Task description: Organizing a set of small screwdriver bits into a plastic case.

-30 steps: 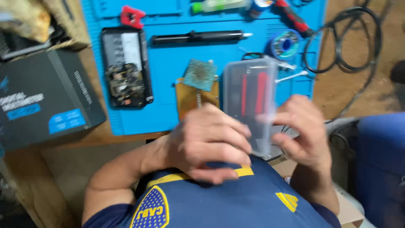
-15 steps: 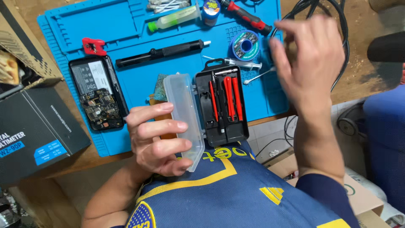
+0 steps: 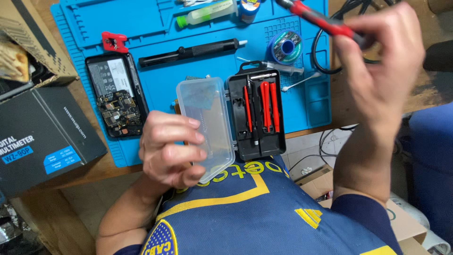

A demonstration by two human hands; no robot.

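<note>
Opened phone (image 3: pixel 115 101) left of toolcase (image 3: pixel 257 115) (on mat (image 3: pixel 155 28)).

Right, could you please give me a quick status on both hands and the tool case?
Left hand holding clear lid of open tool case. Right hand raised, gripping red screwdriver. Nothing in the way.

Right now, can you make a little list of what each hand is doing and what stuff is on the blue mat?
left hand: holds the clear lid of the open tool case
right hand: raised, gripping a red-and-black screwdriver
in case: red-handled tools
blue mat: opened phone, black pen-shaped tool, solder spool, green-capped tube
left of mat: dark box
</note>
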